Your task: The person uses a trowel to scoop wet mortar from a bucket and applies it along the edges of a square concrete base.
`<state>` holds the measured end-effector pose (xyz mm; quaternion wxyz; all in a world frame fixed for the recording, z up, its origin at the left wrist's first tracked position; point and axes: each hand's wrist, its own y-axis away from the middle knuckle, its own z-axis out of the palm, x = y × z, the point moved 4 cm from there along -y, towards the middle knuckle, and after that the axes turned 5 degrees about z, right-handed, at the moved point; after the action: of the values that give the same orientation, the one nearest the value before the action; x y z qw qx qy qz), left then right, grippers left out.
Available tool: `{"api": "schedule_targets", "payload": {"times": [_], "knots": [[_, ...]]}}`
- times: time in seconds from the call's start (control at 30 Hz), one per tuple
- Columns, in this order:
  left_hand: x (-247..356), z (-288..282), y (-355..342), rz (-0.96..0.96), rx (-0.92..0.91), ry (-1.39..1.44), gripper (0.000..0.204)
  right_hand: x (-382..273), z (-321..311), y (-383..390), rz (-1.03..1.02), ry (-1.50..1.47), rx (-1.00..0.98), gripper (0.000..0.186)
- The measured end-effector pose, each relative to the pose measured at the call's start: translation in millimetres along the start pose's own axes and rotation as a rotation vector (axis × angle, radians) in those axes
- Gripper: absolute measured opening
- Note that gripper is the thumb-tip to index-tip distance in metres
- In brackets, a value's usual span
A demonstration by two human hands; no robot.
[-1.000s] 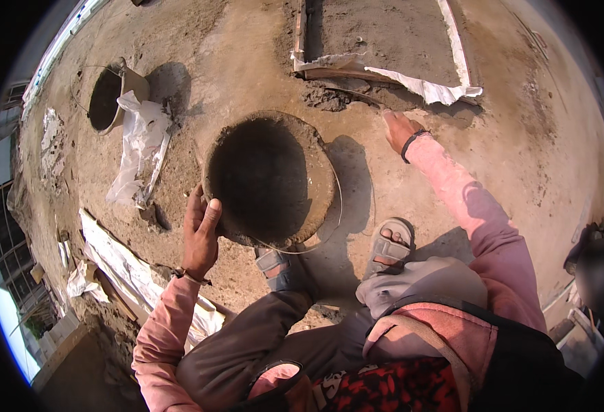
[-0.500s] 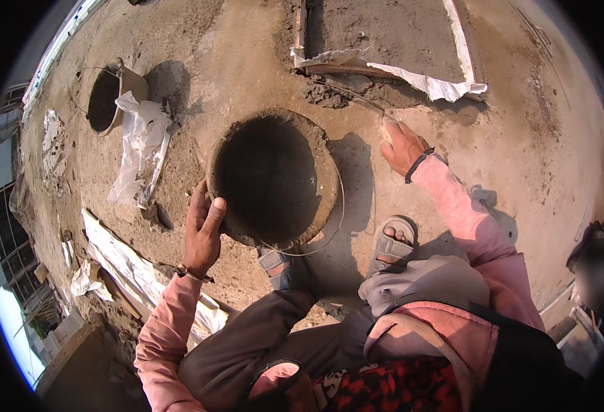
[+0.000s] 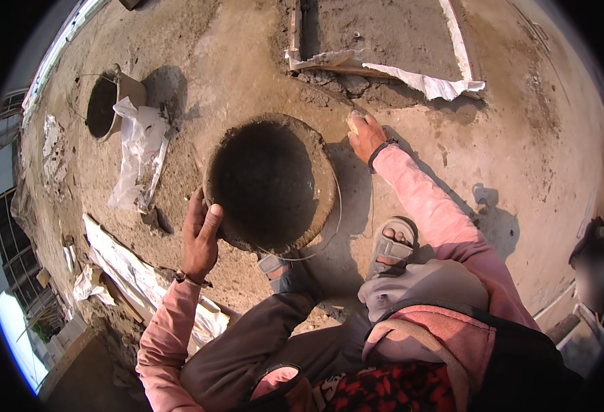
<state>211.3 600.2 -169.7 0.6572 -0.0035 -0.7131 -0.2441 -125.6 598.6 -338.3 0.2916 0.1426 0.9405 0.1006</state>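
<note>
Head view: at far left, 1 smaller bucket (image 3: 131, 90); next, with the left hand (image 3: 197, 242), gripping the left rim of a large bucket (image 3: 324, 189) on the ground (image 3: 226, 62); farther right, with the right hand (image 3: 368, 139), clasping a pale-handled tool (image 3: 351, 124), probably a trowel, near a wooden frame (image 3: 294, 29).

"What does the ground (image 3: 240, 41) look like?" asks one.

"Brown, dusty and uneven, smoother toward the right," the other answers.

"And the light?"

"Strong sunlight, which throws dark shadows (image 3: 498, 237) across it."

"Anything along the left edge?"

"A dark barred structure (image 3: 12, 233) near a pale grey-blue wall (image 3: 0, 168), and lower down a bright patch (image 3: 20, 336), too washed out to make out."
</note>
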Motion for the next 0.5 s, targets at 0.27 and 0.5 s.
{"api": "schedule_targets", "payload": {"times": [0.27,0.5], "knots": [[3,2,-5,0.015,0.017,0.006,0.055,4,1,-19,-0.057,0.13,-0.028,0.051],[1,1,-9,0.033,0.006,-0.001,0.056,-12,-11,-19,-0.085,-0.031,0.002,0.05]]}}
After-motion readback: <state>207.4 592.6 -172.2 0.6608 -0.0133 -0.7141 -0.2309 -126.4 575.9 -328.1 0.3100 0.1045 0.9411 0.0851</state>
